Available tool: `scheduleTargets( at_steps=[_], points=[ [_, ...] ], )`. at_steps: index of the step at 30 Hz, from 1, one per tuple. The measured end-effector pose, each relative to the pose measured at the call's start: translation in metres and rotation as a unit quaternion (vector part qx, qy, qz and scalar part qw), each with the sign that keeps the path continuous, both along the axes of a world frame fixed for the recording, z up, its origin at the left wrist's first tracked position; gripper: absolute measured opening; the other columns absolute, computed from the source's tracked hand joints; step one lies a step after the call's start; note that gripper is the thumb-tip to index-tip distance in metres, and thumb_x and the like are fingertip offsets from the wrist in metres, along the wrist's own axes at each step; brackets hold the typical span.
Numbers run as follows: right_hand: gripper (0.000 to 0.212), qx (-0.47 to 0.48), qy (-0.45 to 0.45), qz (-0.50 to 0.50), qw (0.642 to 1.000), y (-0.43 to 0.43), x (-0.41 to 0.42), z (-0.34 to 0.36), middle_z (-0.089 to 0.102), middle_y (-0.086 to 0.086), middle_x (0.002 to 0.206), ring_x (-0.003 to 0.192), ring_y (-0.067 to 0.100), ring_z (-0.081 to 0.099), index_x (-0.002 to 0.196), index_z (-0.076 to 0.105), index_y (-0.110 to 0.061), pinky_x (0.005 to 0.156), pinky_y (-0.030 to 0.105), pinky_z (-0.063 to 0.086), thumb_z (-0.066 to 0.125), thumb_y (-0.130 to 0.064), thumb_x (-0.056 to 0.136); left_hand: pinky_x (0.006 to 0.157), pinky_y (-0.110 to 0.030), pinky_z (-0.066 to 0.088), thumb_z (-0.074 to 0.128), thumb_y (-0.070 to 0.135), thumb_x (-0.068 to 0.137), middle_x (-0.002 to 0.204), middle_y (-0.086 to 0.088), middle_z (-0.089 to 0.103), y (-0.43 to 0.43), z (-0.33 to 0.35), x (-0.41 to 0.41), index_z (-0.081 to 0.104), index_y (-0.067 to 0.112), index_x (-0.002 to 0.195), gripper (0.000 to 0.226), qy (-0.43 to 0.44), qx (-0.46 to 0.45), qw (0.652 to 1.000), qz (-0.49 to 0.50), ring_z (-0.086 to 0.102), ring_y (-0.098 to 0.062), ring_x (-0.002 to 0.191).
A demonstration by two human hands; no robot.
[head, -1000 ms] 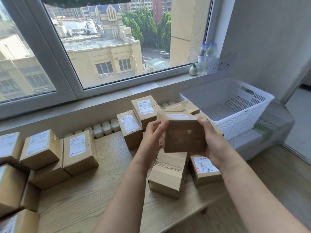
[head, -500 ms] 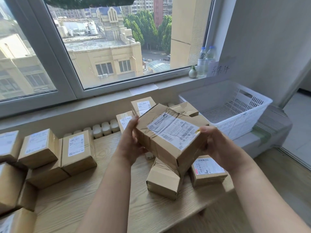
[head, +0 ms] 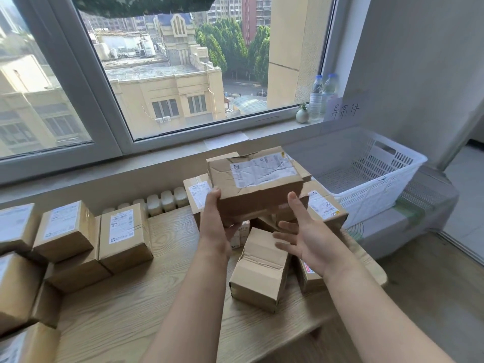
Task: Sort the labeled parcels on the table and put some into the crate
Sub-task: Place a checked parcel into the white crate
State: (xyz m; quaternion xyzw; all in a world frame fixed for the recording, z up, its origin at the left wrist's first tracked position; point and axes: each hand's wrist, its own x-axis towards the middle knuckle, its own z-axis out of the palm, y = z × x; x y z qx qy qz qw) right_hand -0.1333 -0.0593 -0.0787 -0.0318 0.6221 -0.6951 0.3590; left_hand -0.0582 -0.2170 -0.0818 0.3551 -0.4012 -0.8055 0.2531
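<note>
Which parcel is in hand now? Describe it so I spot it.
On the wooden table under the window, look at the end nearest the white crate. The parcel is held above the pile, gripped by the left hand at its corner. Its dented cardboard and wrinkled label set it apart from the tidier pile.

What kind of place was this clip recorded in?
Probably a makeshift parcel-sorting spot in an upper-floor room: labeled cardboard parcels lie on a wooden table beside a white plastic crate, under a window overlooking rooftops.
</note>
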Motion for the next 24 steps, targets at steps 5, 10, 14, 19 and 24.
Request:
scheduleTargets(
  at_steps=[5, 10, 14, 19, 24],
  points=[
    [0.069, 0.019, 0.019, -0.048, 0.998, -0.012, -0.003, -0.001, 0.06, 0.001, 0.103, 0.097, 0.026, 0.061, 0.126, 0.061, -0.026, 0.096, 0.044, 0.053, 0.066, -0.073, 0.075, 0.091, -0.043, 0.055, 0.06, 0.044, 0.093, 0.106, -0.01, 0.074, 0.01, -0.003, 0.004, 0.064, 0.019, 0.128, 0.043, 0.0, -0.024, 0.996, -0.085, 0.069, -0.024, 0.089],
    [0.08, -0.008, -0.005, -0.098, 0.995, -0.013, -0.008, -0.003, 0.072, 0.0, 0.105, 0.082, 0.017, 0.068, 0.131, 0.061, -0.013, 0.07, 0.026, 0.052, 0.07, -0.069, 0.074, 0.088, -0.039, 0.049, 0.071, 0.048, 0.067, 0.093, -0.011, 0.071, 0.012, -0.01, 0.01, 0.062, 0.019, 0.128, 0.068, -0.016, -0.032, 0.978, -0.205, 0.07, -0.022, 0.08],
    [0.058, -0.058, -0.015, -0.118, 0.991, -0.009, -0.009, 0.0, 0.077, 0.007, 0.107, 0.096, 0.022, 0.074, 0.126, 0.064, -0.008, 0.081, 0.032, 0.059, 0.073, -0.049, 0.086, 0.089, -0.039, 0.044, 0.072, 0.047, 0.066, 0.084, -0.003, 0.071, 0.006, -0.011, 0.014, 0.063, 0.021, 0.119, 0.06, -0.042, -0.058, 0.958, -0.279, 0.068, -0.016, 0.076],
    [0.034, -0.061, 0.013, -0.096, 0.993, 0.003, -0.012, 0.012, 0.077, 0.004, 0.097, 0.08, 0.017, 0.072, 0.114, 0.072, -0.016, 0.073, 0.033, 0.057, 0.068, -0.039, 0.089, 0.106, -0.048, 0.047, 0.076, 0.065, 0.062, 0.119, -0.006, 0.071, -0.013, -0.007, 0.016, 0.065, 0.031, 0.12, 0.068, -0.056, -0.084, 0.97, -0.221, 0.067, -0.022, 0.109],
    [0.035, -0.093, 0.016, -0.003, 0.996, 0.009, -0.011, 0.015, 0.075, 0.014, 0.117, 0.109, 0.031, 0.072, 0.123, 0.072, -0.014, 0.101, 0.047, 0.053, 0.057, -0.033, 0.097, 0.107, -0.049, 0.049, 0.077, 0.071, 0.062, 0.132, -0.012, 0.067, -0.017, 0.006, 0.01, 0.066, 0.029, 0.131, 0.081, -0.048, -0.129, 0.953, -0.268, 0.064, -0.031, 0.122]
  ],
)
